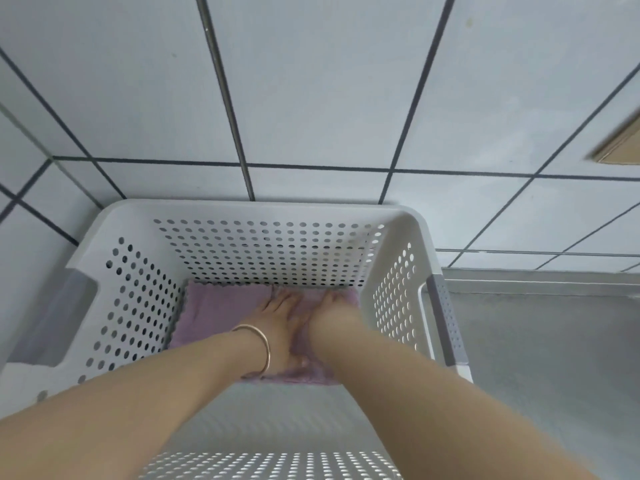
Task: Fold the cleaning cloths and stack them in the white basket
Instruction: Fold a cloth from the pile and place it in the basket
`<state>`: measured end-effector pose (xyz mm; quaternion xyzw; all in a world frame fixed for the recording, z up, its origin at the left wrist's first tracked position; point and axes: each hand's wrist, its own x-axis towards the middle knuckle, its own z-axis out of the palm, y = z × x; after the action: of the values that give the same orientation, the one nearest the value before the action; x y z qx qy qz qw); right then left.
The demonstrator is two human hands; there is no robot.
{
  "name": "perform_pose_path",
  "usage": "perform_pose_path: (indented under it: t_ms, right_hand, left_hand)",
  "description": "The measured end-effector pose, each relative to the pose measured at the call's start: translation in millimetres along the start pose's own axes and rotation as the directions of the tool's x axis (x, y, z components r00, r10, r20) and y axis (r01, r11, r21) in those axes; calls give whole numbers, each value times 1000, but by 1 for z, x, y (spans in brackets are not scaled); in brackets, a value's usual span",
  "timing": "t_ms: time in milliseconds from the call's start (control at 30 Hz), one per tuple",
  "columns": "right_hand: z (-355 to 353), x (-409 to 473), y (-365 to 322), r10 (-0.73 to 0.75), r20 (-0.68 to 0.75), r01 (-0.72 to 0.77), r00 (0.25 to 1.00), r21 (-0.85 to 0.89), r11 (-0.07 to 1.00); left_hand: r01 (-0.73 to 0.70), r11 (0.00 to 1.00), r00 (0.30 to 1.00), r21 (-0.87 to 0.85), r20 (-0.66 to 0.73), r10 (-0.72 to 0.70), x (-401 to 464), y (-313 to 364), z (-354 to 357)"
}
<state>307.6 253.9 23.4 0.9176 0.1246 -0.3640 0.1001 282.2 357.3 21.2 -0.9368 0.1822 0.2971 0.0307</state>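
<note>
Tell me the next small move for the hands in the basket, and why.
Probably lift both hands straight up and out. The left hand and right hand lie flat on the purple cleaning cloth, which already rests on the floor of the white basket, so it looks placed. Lifting straight should avoid dragging the fold open.

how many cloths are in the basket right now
1 that shows: a purple cloth flat on the floor of the white basket, under the left hand and right hand. More may lie beneath it.
</note>
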Motion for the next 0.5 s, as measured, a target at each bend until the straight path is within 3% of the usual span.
perform_pose_path:
  t_ms: [100,167,200,233,267,300,367,400,433,500]
  right_hand:
    - [-50,-38,3,-98,-131,98,986,-3,995]
    - [-80,-90,21,-154,-306,170,939,25,985]
    - [-88,-113,27,-163,-420,207,893,62,976]
    - [-90,-134,35,-141,-561,245,816,115,963]
    - [-85,-155,45,-87,-725,284,684,154,946]
    - [-78,-173,54,22,-873,312,487,198,929]
    - [-58,-208,79,293,-939,398,180,342,851]
    - [-43,-220,93,368,-923,405,107,379,832]
    - [-24,-230,108,410,-907,375,94,414,830]
    - [21,-252,145,453,-882,275,131,471,838]
  left_hand:
    - [74,995,992,-72,-101,-81,-26,12,-56]
    - [124,990,968,-59,-212,-134,-57,25,-94]
    - [119,992,935,-51,-331,-129,-75,29,-110]
    - [74,996,875,-47,-476,-87,-91,33,-122]
    - [1,998,788,-60,-614,-37,-103,40,-133]
    - [-96,989,708,-111,-706,-10,-112,46,-139]
    - [-315,917,658,-246,-753,24,-120,71,-146]
    - [-369,898,656,-239,-752,69,-119,88,-146]
    - [-390,905,636,-168,-760,133,-117,108,-141]
    - [-448,878,619,-168,-767,169,-114,177,-133]
